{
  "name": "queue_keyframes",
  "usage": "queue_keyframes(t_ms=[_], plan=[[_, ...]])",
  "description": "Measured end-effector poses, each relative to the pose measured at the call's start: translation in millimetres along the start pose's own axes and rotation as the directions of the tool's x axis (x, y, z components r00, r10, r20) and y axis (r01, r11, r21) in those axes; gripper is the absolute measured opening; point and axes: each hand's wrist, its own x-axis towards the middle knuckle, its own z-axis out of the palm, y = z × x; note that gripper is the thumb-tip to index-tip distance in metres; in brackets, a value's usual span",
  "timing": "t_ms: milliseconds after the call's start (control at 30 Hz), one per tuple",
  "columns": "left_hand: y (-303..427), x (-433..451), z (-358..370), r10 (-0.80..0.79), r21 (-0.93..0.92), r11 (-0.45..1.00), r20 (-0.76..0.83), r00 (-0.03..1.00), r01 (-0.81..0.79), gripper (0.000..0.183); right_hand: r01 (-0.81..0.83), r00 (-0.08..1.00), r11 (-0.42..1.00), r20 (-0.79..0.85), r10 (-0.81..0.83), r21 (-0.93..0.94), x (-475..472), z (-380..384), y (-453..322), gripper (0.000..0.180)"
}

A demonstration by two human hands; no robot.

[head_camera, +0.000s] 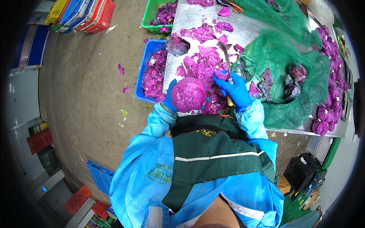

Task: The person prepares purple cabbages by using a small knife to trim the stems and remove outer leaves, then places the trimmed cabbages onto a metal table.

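Note:
A peeled red cabbage head rests in my left hand, gloved in blue, at the near edge of the metal table. My right hand, also in a blue glove, is closed around the handle of a knife with its dark blade pointing away from me; a piece of purple leaf is at its fingers. Loose cabbage leaves lie heaped beyond and between my hands. Green mesh sacks spread over the table to the right, with darker, unpeeled cabbages on them.
A blue crate and a green crate, both holding leaves, stand along the table's left side. Peeled cabbages are piled at the far right. Stacked crates stand at upper left; a blue crate lies on the floor behind.

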Motion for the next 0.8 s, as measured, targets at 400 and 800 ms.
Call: queue_keyframes(t_ms=[400,800], plan=[[10,13,-2,0.35,0.194,0.912,0.091,0.932,-0.361,0.089,0.064,0.996,0.995,0.05,-0.068,0.074,-13,29,34,0.047],[-24,30,45,0.512,-0.119,0.847,-0.078,0.855,-0.518,0.08,0.27,0.813,0.376,0.001,-0.583,-0.886,11,48,38,0.073]])
